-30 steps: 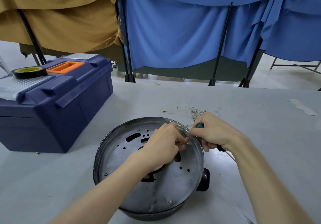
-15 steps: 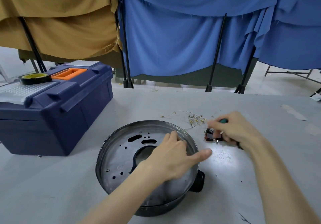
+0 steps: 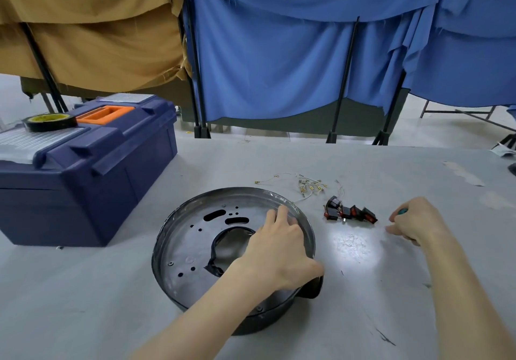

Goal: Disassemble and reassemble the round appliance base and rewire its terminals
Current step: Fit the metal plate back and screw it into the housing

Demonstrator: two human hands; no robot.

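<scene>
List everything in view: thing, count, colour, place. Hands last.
appliance base: one, dark grey, table centre
switches: cluster, black and red, right of base
wires: bundle, pale, behind switches
toolbox: one, navy, table left
tape roll: one, black and yellow, on the toolbox
table: one, grey, under everything
blue cloth: panels, background centre and right
tan cloth: panel, background left
tool handle: one, teal, in the right hand
left hand: rests on the base
right hand: grips the tool handle

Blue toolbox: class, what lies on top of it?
A roll of black tape rests on the toolbox lid, left of its orange handle. The shut lid hides the contents.
</scene>
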